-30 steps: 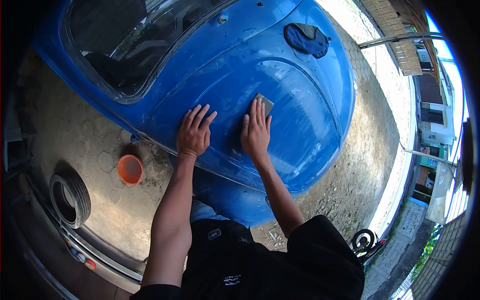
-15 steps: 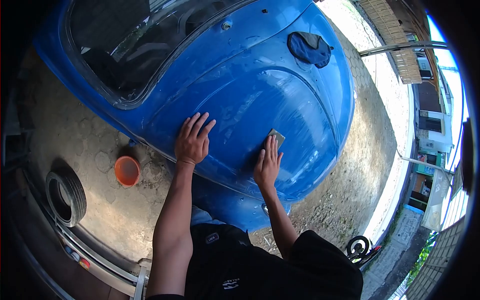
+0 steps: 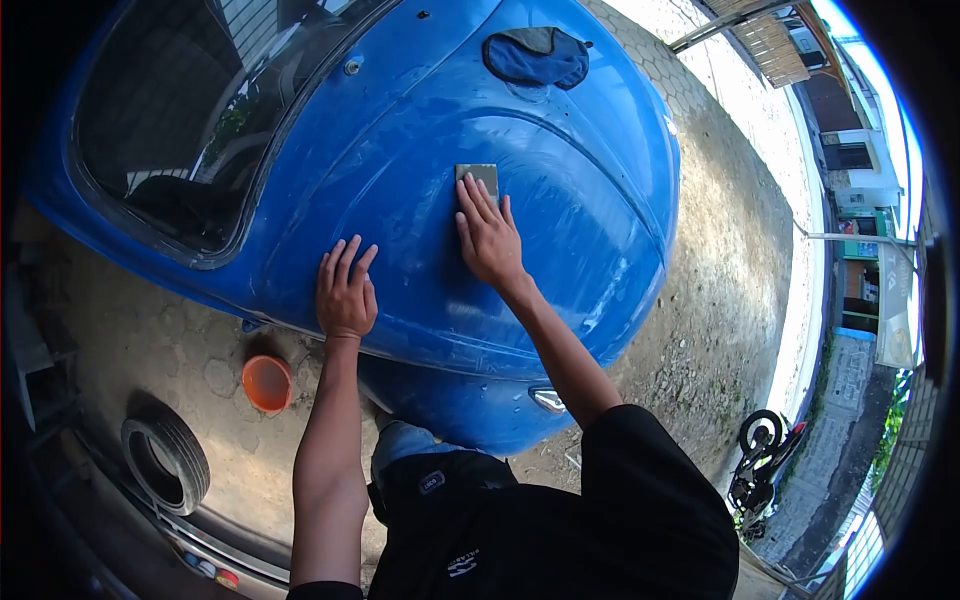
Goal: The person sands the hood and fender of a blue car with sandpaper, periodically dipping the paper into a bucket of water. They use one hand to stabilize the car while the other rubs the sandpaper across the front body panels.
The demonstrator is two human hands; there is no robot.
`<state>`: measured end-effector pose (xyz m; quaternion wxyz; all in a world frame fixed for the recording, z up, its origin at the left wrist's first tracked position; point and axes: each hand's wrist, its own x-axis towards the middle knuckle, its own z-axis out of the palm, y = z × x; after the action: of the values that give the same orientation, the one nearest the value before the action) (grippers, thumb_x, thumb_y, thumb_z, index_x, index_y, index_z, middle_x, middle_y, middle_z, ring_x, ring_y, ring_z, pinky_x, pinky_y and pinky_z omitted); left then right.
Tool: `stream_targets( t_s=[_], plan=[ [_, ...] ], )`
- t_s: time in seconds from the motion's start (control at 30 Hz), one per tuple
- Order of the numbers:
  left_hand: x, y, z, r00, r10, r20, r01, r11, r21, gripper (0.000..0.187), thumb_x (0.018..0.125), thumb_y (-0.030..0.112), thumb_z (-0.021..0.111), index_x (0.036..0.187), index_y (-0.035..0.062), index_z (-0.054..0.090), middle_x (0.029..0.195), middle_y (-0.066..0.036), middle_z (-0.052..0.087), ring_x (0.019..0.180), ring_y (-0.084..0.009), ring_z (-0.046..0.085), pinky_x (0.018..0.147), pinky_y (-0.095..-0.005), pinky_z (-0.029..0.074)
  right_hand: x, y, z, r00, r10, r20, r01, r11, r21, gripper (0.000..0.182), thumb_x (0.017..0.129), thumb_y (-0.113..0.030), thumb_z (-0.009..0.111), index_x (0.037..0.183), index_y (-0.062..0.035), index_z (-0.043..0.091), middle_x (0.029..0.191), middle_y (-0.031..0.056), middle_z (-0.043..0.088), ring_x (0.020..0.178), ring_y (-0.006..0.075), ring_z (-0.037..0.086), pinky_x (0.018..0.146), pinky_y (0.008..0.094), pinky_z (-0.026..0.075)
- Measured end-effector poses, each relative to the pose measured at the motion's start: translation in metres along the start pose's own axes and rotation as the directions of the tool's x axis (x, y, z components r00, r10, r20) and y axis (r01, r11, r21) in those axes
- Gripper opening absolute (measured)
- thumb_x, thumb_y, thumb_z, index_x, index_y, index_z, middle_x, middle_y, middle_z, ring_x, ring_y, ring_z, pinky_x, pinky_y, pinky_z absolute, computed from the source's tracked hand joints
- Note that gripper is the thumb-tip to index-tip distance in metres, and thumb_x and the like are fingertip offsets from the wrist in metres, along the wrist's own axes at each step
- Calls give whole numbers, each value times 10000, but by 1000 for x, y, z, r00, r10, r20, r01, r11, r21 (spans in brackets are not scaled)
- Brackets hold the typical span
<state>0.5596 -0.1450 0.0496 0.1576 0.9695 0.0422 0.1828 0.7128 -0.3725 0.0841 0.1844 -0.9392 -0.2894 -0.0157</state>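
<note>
A blue car body (image 3: 400, 215) with a rounded, wet-looking panel fills the middle of the view. My right hand (image 3: 488, 232) presses a grey-brown rectangular piece of sandpaper (image 3: 477, 174) flat against that panel, fingers lying over its lower part. Pale scuffs and streaks mark the paint around it. To the left, near the panel's lower edge, my left hand (image 3: 346, 290) rests with fingers spread on the paint and holds nothing. Farther up on the car lies a dark blue cloth cap or pouch (image 3: 537, 57).
The car's dark window (image 3: 190, 120) is at upper left. On the ground at left stand an orange bucket (image 3: 267, 384) and a loose tyre (image 3: 166, 458). A chrome-framed lamp (image 3: 547, 400) sits low on the car. A motorcycle (image 3: 762, 465) is parked at right.
My right hand has slid the sandpaper away from me and leftward over the panel, and the sheet has turned. My left hand stays on the paint. The view has shifted.
</note>
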Motion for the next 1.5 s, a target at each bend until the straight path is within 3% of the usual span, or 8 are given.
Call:
stream_targets(
  t_s=[0.2, 0.53, 0.73, 0.83, 1.0, 1.13, 1.4, 1.5],
  plan=[
    [-2, 0, -2, 999, -37, 16, 38, 999, -31, 485, 965, 163, 486, 1431, 263, 577, 1525, -26, 503, 1423, -273, 437, 1229, -470, 325, 39, 159, -18, 714, 635, -296, -676, 735, -55, 585, 1104, -350, 310, 1571, 1, 342, 1643, 200, 324, 1546, 358, 252, 1235, 555, 210],
    [0, -2, 0, 999, -39, -4, 39, 998, -39, 481, 959, 175, 488, 1417, 276, 594, 1522, -14, 507, 1422, -264, 440, 1232, -466, 326, 78, 52, -16, 840, 298, -453, -265, 955, 136, 529, 1120, -301, 349, 1582, -43, 349, 1642, 174, 341, 1541, 330, 281, 1239, 508, 218],
    [-1, -1, -1, 999, -42, 0, 42, 998, -47, 478, 960, 179, 481, 1414, 276, 596, 1521, -16, 508, 1421, -267, 440, 1232, -465, 326, 58, 182, -71, 325, 849, -417, -506, 529, 682, 595, 1081, -391, 342, 1217, 90, 663, 1196, 262, 702, 1125, 443, 647, 970, 480, 474],
    [-2, 0, -1, 999, -45, -1, 44, 998, -32, 474, 971, 175, 470, 1419, 272, 591, 1520, -19, 508, 1423, -269, 438, 1232, -469, 327, 56, 192, -82, 267, 770, -579, -607, 601, 519, 573, 1075, -359, 344, 1346, 85, 584, 1427, 275, 570, 1352, 416, 522, 1129, 417, 394],
    [-1, 0, -1, 1000, -22, 0, 22, 1000, -21, 465, 978, 160, 475, 1422, 246, 582, 1520, -33, 507, 1422, -278, 434, 1228, -477, 331, 117, 136, 17, 597, 669, -442, -679, 715, 164, 597, 1091, -316, 341, 1524, 95, 356, 1612, 271, 340, 1533, 395, 255, 1238, 509, 224],
    [1, 4, -6, 1000, -14, -8, 14, 999, -34, 425, 1006, 151, 434, 1389, 195, 613, 1504, -64, 524, 1408, -315, 452, 1217, -504, 327, 140, 8, 28, 919, 222, -325, -166, 968, 190, 558, 1092, -281, 352, 1525, 72, 374, 1610, 241, 360, 1522, 373, 292, 1248, 482, 227],
    [2, 2, -3, 1000, -23, -14, 23, 1000, -15, 447, 980, 169, 471, 1402, 230, 606, 1516, -45, 514, 1411, -292, 449, 1228, -486, 324, 73, 12, 3, 956, -293, 8, 292, 956, 8, 524, 1087, -274, 405, 1560, -48, 390, 1632, 135, 368, 1525, 277, 317, 1256, 429, 251],
    [-1, 1, -1, 999, -37, -13, 36, 999, -39, 448, 981, 166, 467, 1401, 236, 607, 1514, -37, 517, 1414, -287, 449, 1225, -484, 328, 111, 60, 3, 968, 96, -233, -97, 995, 8, 522, 1103, -281, 356, 1563, -35, 381, 1624, 156, 376, 1523, 301, 319, 1240, 448, 271]
  ],
)
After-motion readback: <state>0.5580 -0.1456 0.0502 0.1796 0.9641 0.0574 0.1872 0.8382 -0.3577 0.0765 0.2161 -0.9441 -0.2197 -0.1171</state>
